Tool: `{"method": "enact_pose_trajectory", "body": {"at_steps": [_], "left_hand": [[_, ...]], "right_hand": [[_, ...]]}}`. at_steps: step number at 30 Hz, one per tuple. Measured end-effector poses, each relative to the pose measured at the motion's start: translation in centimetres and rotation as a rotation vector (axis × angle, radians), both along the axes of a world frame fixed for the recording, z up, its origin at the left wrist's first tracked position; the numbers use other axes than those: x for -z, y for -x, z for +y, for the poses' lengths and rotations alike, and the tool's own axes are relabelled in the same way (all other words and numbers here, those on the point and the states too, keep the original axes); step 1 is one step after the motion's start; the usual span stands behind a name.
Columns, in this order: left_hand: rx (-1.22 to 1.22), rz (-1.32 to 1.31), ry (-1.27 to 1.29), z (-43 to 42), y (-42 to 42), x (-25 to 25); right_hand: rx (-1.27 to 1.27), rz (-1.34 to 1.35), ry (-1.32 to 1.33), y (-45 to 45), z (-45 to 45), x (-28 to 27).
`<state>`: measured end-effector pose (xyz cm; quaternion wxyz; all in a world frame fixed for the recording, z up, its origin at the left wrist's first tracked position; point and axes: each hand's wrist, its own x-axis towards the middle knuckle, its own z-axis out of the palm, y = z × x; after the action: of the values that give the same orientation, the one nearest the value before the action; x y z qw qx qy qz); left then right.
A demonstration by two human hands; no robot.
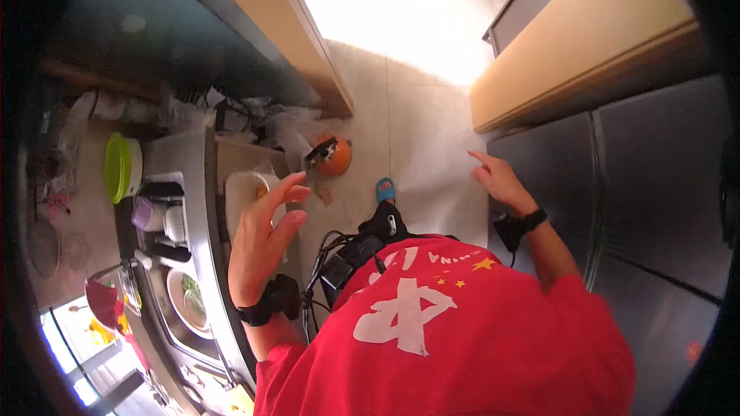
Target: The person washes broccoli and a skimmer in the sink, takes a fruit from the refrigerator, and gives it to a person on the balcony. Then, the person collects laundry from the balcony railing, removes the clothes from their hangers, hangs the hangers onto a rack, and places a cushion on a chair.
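Note:
My left hand (266, 235) is raised at the left, in front of the counter edge, its fingers apart and nothing in it. On the right, my right hand (497, 177) hovers over the floor beside the dark cabinet doors, index finger stretched out, holding nothing. Each wrist wears a black band. Beyond my left hand, an orange round object (333, 158) with a black and white thing on it stands by the end of the counter. A white container (245, 199) lies just behind my left hand.
A sink (173, 337) holding a bowl with greens (190, 304) is set in the left counter. A green-rimmed container (119, 168) and a purple item (146, 214) stand near it. Dark refrigerator-like doors (539, 162) line the right. My blue slipper (385, 189) is on the floor.

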<state>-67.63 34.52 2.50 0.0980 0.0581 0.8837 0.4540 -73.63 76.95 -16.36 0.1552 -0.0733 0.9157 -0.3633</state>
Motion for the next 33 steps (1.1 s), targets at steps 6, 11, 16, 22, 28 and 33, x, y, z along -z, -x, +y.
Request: {"method": "enact_pose_trajectory", "body": {"at_steps": [6, 11, 16, 22, 28, 33], "left_hand": [[0.026, -0.044, -0.042, 0.0, 15.2, 1.3], [0.339, -0.141, -0.044, 6.0, 27.1, 1.0], [0.605, 0.060, 0.091, 12.1, 39.3, 1.6], [0.550, 0.107, 0.139, 17.8, 53.2, -0.8], [0.415, 0.028, 0.114, 18.3, 65.0, -1.7], [0.327, 0.022, 0.112, 17.4, 76.6, 2.0]], "right_hand": [[0.295, -0.137, 0.027, 4.7, 1.8, 0.4], [0.150, 0.096, -0.131, 7.7, 3.9, 6.3], [0.151, 0.086, -0.076, 18.5, 4.7, 5.0], [0.124, 0.008, 0.051, 39.2, 8.5, 4.6], [-0.017, -0.091, 0.009, 58.5, 6.6, -2.9], [-0.162, 0.022, 0.214, 70.2, 8.6, 3.4]]}}
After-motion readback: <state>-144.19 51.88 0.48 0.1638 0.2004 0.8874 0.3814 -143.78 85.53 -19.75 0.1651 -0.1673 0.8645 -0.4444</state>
